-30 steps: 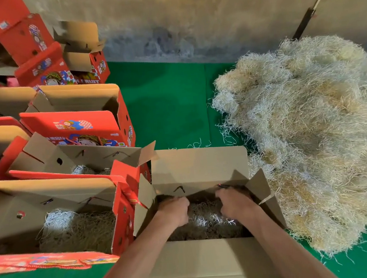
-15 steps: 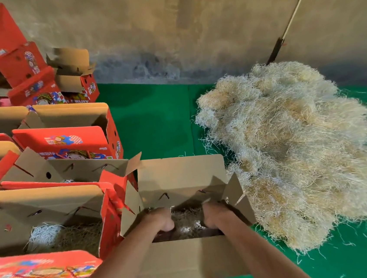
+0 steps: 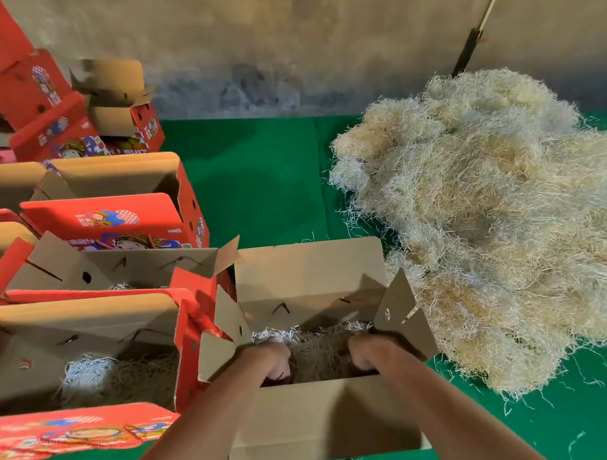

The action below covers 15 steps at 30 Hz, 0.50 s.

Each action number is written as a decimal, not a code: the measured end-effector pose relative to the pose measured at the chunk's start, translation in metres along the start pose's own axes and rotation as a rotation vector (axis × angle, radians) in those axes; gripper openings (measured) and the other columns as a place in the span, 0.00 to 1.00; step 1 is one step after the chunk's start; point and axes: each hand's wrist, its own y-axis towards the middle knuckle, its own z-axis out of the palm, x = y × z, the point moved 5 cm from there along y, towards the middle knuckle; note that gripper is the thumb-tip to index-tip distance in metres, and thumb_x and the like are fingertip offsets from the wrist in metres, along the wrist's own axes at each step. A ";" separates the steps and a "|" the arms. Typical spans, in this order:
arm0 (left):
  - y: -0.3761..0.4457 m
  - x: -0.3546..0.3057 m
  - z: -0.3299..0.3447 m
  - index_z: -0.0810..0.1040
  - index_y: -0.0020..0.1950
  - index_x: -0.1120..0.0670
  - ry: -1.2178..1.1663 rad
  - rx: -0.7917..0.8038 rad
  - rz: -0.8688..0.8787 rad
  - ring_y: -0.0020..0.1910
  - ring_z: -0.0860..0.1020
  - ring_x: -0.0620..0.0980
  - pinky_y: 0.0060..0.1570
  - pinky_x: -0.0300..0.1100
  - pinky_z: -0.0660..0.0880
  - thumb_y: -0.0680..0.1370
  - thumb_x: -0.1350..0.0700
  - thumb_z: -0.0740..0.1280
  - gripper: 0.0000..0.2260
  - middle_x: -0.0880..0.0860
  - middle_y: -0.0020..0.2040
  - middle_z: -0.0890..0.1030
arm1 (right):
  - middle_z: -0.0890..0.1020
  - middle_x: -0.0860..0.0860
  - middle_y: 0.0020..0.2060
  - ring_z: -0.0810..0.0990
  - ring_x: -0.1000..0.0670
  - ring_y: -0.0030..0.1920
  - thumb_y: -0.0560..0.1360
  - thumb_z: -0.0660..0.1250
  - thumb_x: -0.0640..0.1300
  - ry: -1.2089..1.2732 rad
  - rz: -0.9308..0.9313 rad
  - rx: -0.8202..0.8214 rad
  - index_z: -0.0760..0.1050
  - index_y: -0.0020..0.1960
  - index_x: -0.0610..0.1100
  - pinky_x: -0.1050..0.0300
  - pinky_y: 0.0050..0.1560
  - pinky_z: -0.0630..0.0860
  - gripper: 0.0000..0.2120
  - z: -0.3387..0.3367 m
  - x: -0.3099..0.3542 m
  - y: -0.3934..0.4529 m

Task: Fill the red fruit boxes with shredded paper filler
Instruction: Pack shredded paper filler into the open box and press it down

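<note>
An open fruit box [image 3: 325, 420], red outside with brown flaps spread, stands in front of me on the green mat. Shredded paper filler [image 3: 317, 354] covers its bottom. Both my hands are down inside it. My left hand [image 3: 273, 360] is at the left side and my right hand [image 3: 368, 352] at the right, each with fingers curled into the filler near the box's near wall. The fingertips are partly buried. A big loose heap of shredded paper [image 3: 500, 224] lies just right of the box.
Several open red boxes stand in rows on the left; the nearest [image 3: 82, 350] holds filler. More red boxes [image 3: 31, 108] are stacked at the back left. A long stick [image 3: 478, 20] leans on the concrete wall behind the heap. Green mat [image 3: 259, 182] lies between.
My hands have drawn apart and pulled back toward the near wall of the box, uncovering the filler between them. My head has shifted a little.
</note>
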 end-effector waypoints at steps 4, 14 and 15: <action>-0.009 0.032 -0.031 0.65 0.78 0.43 -0.323 -0.390 -0.114 0.79 0.56 0.58 0.76 0.48 0.58 0.79 0.65 0.62 0.29 0.53 0.81 0.54 | 0.69 0.44 0.73 0.74 0.42 0.67 0.79 0.63 0.37 0.189 -0.042 -0.174 0.62 0.79 0.50 0.57 0.59 0.72 0.30 -0.028 -0.005 -0.005; -0.048 0.066 -0.131 0.81 0.64 0.49 -0.553 -0.529 -0.019 0.50 0.81 0.46 0.50 0.41 0.77 0.82 0.59 0.63 0.13 0.49 0.65 0.80 | 0.82 0.44 0.54 0.84 0.47 0.50 0.80 0.62 0.44 0.069 -0.179 -0.327 0.78 0.61 0.39 0.59 0.48 0.80 0.13 -0.136 -0.014 -0.027; -0.057 0.068 -0.142 0.81 0.62 0.47 -0.539 -0.599 -0.029 0.46 0.81 0.45 0.44 0.40 0.76 0.82 0.57 0.63 0.13 0.48 0.61 0.82 | 0.83 0.45 0.49 0.84 0.49 0.44 0.80 0.62 0.43 0.059 -0.199 -0.384 0.78 0.56 0.38 0.62 0.41 0.80 0.11 -0.149 -0.015 -0.034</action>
